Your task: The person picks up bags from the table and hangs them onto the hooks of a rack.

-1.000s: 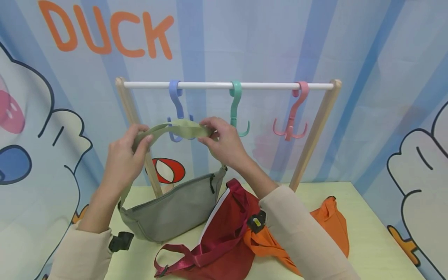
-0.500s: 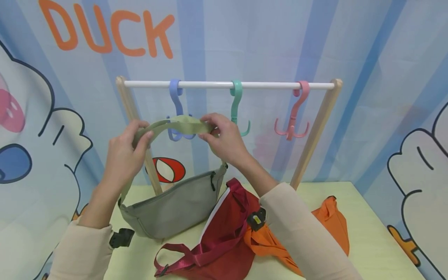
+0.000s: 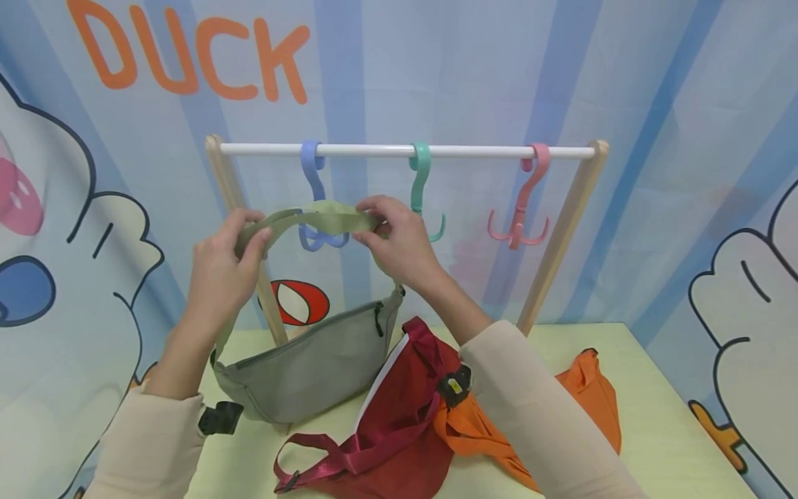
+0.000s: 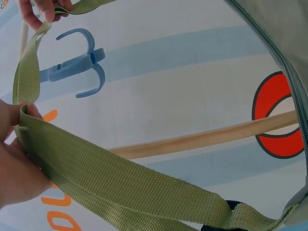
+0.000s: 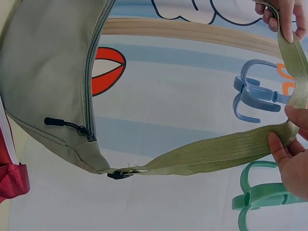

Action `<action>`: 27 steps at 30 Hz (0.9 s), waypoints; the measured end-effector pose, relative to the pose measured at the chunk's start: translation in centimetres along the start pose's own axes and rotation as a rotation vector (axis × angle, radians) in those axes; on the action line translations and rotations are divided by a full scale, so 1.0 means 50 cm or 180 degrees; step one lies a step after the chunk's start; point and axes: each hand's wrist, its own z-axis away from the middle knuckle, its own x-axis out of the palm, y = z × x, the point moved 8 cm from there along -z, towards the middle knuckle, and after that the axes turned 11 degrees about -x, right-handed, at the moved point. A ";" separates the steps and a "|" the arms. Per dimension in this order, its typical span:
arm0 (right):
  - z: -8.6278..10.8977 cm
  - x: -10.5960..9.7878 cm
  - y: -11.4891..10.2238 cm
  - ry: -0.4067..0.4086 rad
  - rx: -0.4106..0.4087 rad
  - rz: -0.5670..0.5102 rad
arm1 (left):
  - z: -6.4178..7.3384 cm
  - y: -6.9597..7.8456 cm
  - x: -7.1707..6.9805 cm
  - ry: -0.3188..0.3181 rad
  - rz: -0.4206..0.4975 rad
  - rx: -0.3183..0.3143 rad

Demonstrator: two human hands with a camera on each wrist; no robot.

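Gray bag (image 3: 312, 371) hangs by its green strap (image 3: 333, 220) in front of the rack (image 3: 557, 249), below the blue hook (image 3: 314, 177). The left hand (image 3: 218, 270) and the right hand (image 3: 405, 246) each pinch the strap. Expect a light, soft load, probably not fragile, liable to swing; the flexible strap should resist slipping. Grasp it at two spaced points.

red bag (image 3: 405, 461): lies on the pale table (image 3: 661, 443), strap looped at near left. orange bag (image 3: 601, 402): lies right of the red bag, partly hidden. green hook (image 3: 420, 184): hangs near the middle of the white rail (image 3: 374, 151), partly hidden. pink hook (image 3: 521, 204): hangs near the rail's right end, prongs upward. backdrop (image 3: 486, 83): blue-striped, with orange lettering (image 3: 269, 66), "duck", at upper left.
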 end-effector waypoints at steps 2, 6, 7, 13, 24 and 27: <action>-0.001 0.000 0.000 0.0004 0.0006 0.0012 | -0.002 -0.001 0.001 -0.0002 0.0007 -0.0029; -0.004 -0.001 0.003 0.0021 0.0010 0.0025 | -0.005 -0.004 0.002 0.0021 0.0023 -0.0077; -0.005 -0.002 0.003 0.0023 0.0013 0.0031 | -0.005 -0.004 0.002 0.0031 0.0019 -0.0080; -0.012 -0.005 0.002 0.0039 -0.0010 0.0036 | -0.010 -0.004 0.002 0.0065 0.0002 -0.0079; -0.018 -0.007 0.004 0.0081 0.0047 0.0101 | -0.013 -0.007 0.004 0.0065 0.0036 -0.0096; -0.019 -0.009 0.003 0.0099 0.0012 0.0156 | -0.014 -0.008 0.004 0.0074 0.0041 -0.0119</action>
